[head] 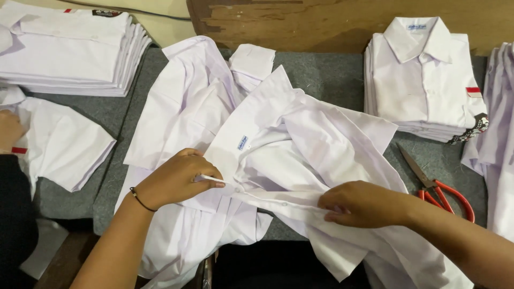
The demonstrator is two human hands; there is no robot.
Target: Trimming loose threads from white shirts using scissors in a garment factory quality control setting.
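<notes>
**2 hands working a white shirt on a grey table**

An unfolded white shirt [300, 144] lies mid-table. The left hand [174, 179] pinches its front edge near the collar; the right hand [364, 204] is closed on the button strip. The cloth looks light, soft, floppy — best gripped at seams. Folded shirt stacks [428, 80] and red-handled scissors [436, 187] sit on the grey felt table [332, 75] — a wooden wall [321, 21] behind.
</notes>
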